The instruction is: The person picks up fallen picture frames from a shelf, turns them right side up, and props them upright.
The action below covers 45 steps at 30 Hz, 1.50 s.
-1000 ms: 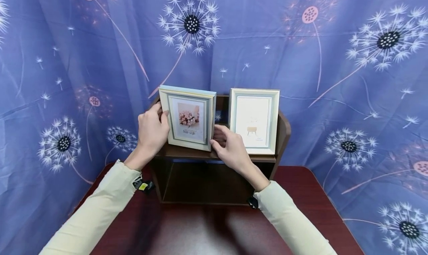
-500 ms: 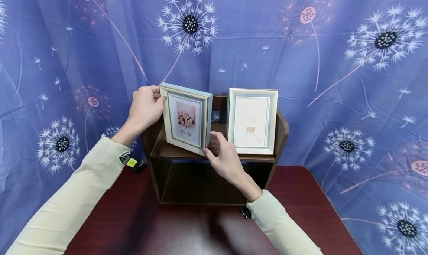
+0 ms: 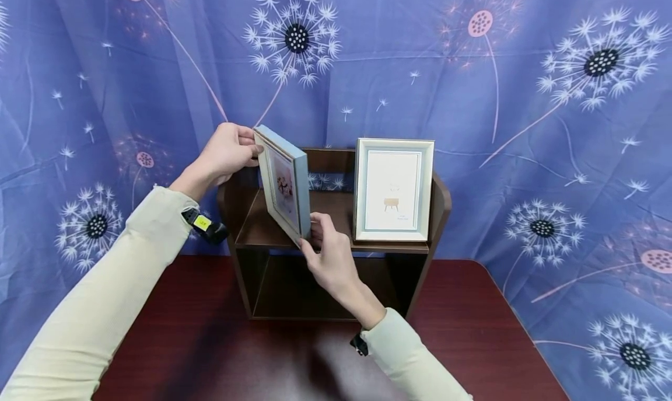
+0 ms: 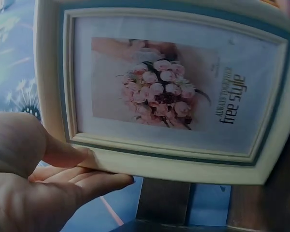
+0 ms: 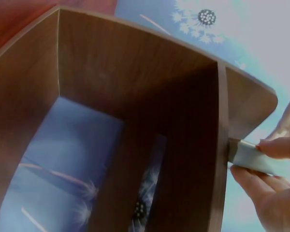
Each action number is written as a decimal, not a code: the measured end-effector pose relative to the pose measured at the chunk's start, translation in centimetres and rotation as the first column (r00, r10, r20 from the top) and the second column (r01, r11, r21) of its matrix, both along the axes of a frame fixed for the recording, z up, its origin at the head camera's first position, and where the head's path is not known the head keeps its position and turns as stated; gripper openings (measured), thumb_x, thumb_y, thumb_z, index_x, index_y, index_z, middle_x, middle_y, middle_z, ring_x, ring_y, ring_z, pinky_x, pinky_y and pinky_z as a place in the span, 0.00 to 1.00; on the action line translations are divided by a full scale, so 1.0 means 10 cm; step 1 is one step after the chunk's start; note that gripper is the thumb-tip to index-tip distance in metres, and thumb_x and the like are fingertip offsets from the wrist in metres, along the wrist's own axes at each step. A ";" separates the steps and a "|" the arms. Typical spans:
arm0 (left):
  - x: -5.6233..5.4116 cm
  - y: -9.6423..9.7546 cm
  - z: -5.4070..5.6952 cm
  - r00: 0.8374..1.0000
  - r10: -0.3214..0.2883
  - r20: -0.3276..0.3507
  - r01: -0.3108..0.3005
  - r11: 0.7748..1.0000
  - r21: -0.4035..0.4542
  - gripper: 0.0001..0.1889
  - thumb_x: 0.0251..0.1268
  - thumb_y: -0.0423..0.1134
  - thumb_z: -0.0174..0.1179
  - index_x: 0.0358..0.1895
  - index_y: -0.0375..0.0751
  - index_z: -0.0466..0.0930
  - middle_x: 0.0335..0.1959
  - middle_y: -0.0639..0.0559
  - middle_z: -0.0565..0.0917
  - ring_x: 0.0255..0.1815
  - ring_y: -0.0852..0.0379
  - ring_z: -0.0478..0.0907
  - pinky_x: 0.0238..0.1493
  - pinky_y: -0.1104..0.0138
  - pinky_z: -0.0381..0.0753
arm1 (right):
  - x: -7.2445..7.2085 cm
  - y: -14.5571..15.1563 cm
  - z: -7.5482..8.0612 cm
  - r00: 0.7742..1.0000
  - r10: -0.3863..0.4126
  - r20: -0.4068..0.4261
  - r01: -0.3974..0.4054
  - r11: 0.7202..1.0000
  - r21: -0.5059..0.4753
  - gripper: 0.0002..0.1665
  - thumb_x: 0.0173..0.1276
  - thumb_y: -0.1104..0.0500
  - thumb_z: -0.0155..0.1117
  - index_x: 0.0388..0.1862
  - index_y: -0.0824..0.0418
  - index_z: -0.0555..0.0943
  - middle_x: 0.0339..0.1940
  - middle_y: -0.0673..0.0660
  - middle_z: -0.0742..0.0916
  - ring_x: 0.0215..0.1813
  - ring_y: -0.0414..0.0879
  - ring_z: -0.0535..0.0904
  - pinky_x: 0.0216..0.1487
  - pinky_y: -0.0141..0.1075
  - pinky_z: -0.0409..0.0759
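Observation:
Both hands hold a cream and blue picture frame [image 3: 283, 185] over the left part of a brown shelf's upper board. It stands turned, its front angled to the right hand side's near edge. Pink flowers and "free style" lettering show on its picture in the left wrist view. My left hand [image 3: 227, 151] pinches the frame's upper left edge, thumb on the front. Lower down, my right hand [image 3: 329, 255] pinches the bottom near corner. A second picture frame [image 3: 395, 191], with a small stool-like drawing, stands upright on the shelf's right side.
The two-level brown shelf [image 3: 336, 313] stands on a dark red table [image 3: 462, 331]. Its side panels rise left and right of the upper board. Behind hangs a blue curtain [image 3: 378, 51] with dandelion prints.
The held picture frame has turned from nearly facing me to strongly angled, its right edge swinging left and nearer. My right hand moved left with it; my left hand rose and shifted slightly.

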State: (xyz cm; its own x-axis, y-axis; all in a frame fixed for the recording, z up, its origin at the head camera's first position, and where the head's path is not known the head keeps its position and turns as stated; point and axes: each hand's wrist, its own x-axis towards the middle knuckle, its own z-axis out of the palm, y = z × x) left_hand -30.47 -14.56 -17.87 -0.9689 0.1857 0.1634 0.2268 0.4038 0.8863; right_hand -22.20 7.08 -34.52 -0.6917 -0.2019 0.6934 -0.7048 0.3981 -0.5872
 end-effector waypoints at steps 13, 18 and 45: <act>-0.24 -0.07 -0.03 0.994 -0.090 0.060 0.081 0.988 0.135 0.27 0.77 0.20 0.40 0.77 0.24 0.65 0.72 0.29 0.76 0.46 0.69 0.85 0.48 0.76 0.88 | 0.08 -0.44 -0.02 0.989 -0.099 -0.109 0.098 0.995 -0.019 0.24 0.65 0.67 0.77 0.59 0.68 0.81 0.47 0.62 0.92 0.47 0.52 0.93 0.51 0.38 0.91; -0.27 -0.11 -0.06 0.991 -0.116 0.068 0.105 0.984 0.145 0.25 0.79 0.25 0.48 0.76 0.26 0.67 0.61 0.42 0.88 0.45 0.67 0.89 0.42 0.76 0.88 | 0.12 -0.61 -0.04 0.976 -0.157 -0.148 0.157 0.987 -0.014 0.23 0.65 0.65 0.78 0.58 0.65 0.82 0.46 0.59 0.92 0.44 0.48 0.92 0.47 0.36 0.91; 0.39 -0.21 0.33 0.890 -0.165 -0.426 -0.131 0.800 -0.585 0.29 0.84 0.56 0.47 0.74 0.40 0.75 0.68 0.38 0.83 0.68 0.38 0.81 0.71 0.43 0.76 | 0.14 -0.71 -0.08 0.961 -0.222 -0.167 0.222 0.975 -0.017 0.22 0.65 0.62 0.79 0.55 0.64 0.81 0.43 0.58 0.92 0.41 0.47 0.91 0.44 0.36 0.90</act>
